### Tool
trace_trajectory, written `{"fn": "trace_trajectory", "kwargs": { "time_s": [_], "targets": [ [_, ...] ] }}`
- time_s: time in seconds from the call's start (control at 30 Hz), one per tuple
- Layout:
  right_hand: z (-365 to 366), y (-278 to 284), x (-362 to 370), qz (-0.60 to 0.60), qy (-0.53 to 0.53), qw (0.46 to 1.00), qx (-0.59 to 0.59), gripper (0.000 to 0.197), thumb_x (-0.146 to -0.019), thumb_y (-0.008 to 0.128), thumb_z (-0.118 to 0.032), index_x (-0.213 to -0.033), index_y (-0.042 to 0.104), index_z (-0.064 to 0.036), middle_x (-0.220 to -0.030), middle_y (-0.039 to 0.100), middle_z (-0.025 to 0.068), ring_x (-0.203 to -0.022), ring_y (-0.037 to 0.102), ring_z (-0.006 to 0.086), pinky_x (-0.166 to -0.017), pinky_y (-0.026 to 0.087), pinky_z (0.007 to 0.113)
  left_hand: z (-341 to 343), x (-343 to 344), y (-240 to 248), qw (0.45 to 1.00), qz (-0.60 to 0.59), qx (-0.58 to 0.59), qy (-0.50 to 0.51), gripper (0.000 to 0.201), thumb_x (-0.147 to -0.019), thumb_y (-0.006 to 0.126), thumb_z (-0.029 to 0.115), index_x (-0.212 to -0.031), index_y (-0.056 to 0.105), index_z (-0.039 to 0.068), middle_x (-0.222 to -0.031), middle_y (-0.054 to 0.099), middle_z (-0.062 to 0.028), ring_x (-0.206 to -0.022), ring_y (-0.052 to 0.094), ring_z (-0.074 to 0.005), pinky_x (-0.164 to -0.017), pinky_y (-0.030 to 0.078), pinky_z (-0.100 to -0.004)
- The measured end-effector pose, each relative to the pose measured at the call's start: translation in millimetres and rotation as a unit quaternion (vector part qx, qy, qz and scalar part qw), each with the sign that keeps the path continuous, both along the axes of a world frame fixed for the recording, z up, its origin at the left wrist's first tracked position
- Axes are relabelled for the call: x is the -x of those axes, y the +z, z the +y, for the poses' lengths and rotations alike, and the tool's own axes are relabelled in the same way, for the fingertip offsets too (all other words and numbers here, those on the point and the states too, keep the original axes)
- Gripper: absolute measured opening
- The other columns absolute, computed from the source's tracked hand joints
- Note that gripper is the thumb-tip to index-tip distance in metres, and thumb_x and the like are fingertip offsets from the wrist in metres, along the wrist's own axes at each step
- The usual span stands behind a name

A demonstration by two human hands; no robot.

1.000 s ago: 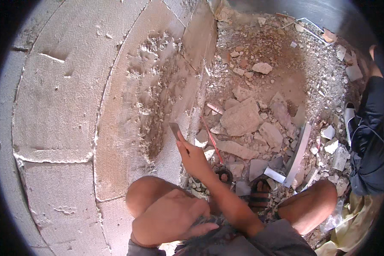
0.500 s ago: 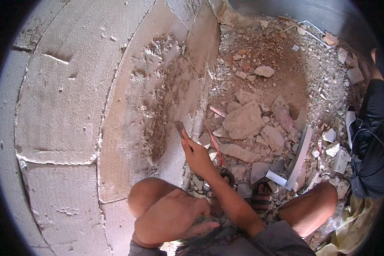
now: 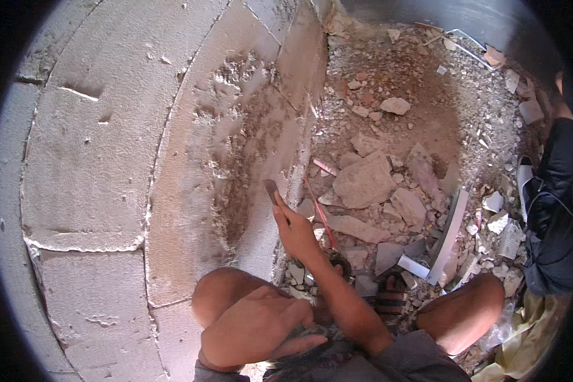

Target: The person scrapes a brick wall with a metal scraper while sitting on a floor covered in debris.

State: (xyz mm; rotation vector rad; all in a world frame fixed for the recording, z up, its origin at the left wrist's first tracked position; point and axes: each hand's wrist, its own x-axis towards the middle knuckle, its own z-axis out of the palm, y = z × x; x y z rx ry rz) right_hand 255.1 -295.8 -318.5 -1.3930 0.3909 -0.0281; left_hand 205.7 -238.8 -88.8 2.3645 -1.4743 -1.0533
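My right hand is closed around a narrow, flat, dark-grey hand tool. The tool's end sticks out past my thumb and fingers toward the rough wall patch, apart from its surface; my grip hides the rest, so its exact kind is unclear. That patch is pitted and crumbly, with dusty plaster round it. My left hand lies low over my bent left knee and lap. Its fingers are stretched out and apart, with nothing visible in them.
Broken slabs and stones cover the ground right of the wall. A pale curved strip and a thin red rod lie among them. Another person's dark-clothed leg is at the far right, above yellowish cloth.
My right hand and the tool have shifted slightly to the right. The fingers of my left hand have moved a little farther apart. The rubble looks unchanged.
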Motion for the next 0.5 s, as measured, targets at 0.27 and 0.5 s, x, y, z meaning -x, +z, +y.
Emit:
{"fn": "trace_trajectory", "kwargs": {
  "time_s": [0.27,0.5],
  "targets": [
    [-28.9,-4.5,-31.0,0.015,-0.019,1.000,0.020,0.046,-0.102,0.044,-0.038,-0.145,0.043,-0.0205,-0.077,0.060,0.0308,-0.080,0.066,0.0408,-0.075,0.049,0.043,3.7,4.1,-6.6,1.000,0.010,0.013,-0.014,0.036,-0.090,0.063,0.041,-0.089,0.057,0.006,-0.074,0.063,-0.0103,-0.073,0.065,-0.0294,-0.072,0.048,-0.0379],
    [0.2,-27.2,-45.4,-0.068,-0.060,0.995,0.040,0.044,-0.101,0.047,-0.036,-0.143,0.046,-0.0205,-0.081,0.062,0.0266,-0.078,0.063,0.0307,-0.075,0.049,0.039,-10.9,4.4,-6.6,1.000,-0.009,0.008,-0.011,0.036,-0.090,0.063,0.042,-0.087,0.057,0.006,-0.073,0.063,-0.0102,-0.072,0.065,-0.0300,-0.072,0.049,-0.0386]
  ]
}}
